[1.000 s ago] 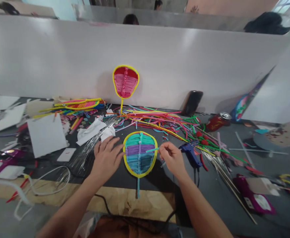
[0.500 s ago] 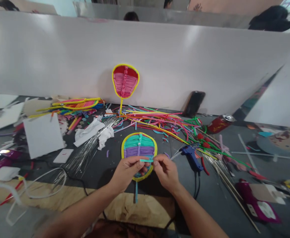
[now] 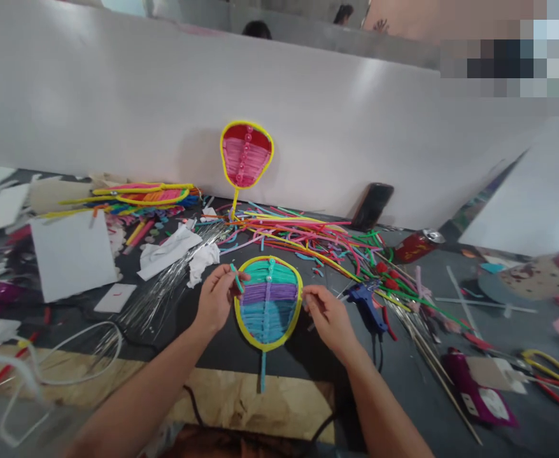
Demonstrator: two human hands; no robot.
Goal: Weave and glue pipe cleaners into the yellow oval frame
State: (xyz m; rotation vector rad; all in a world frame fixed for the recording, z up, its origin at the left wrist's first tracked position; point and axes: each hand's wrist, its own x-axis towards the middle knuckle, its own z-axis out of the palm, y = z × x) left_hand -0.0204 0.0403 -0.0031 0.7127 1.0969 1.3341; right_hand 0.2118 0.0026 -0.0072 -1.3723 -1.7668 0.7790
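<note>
One can (image 3: 417, 247), one phone (image 3: 373, 206), one blue glue gun (image 3: 366, 306).

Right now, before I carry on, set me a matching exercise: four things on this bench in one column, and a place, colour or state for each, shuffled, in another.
Things
1. Teal strip
2. Glue gun
3. Drink can
4. Nearer fan-shaped piece

Descriptions
A. Red, with a silver top
B. Yellow-rimmed, with a purple band across
C. Held in the left hand
D. Dark blue, with a cord

Pairs: 1-C, 2-D, 3-A, 4-B
</note>
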